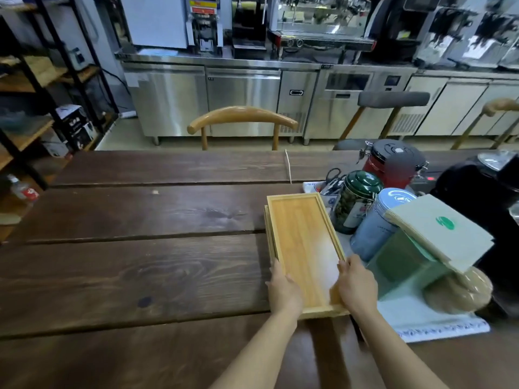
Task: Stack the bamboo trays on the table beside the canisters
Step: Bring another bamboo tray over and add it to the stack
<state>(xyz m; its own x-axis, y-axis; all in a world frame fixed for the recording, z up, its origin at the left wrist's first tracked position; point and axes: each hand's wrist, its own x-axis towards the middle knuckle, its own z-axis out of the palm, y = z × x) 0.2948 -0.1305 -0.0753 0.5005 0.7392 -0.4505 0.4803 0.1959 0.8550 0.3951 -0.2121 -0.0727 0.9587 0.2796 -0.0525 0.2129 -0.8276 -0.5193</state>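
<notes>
a: dark plank table [140, 262], steel counters behind. top tray [306, 248] sitting on another tray [268, 234], just left of the canisters [365, 214]. left hand [283, 293] and right hand [356, 287] curled over the long rims at the near end.

b: sits a bit skewed on the lower one, so could slide off or bump the green tin if pushed right. long axis running away, tilted slightly left.

No wording is legible anywhere. The pale card [441, 231] at right carries a green logo, and the green tin's [356, 203] label is blurred.
</notes>
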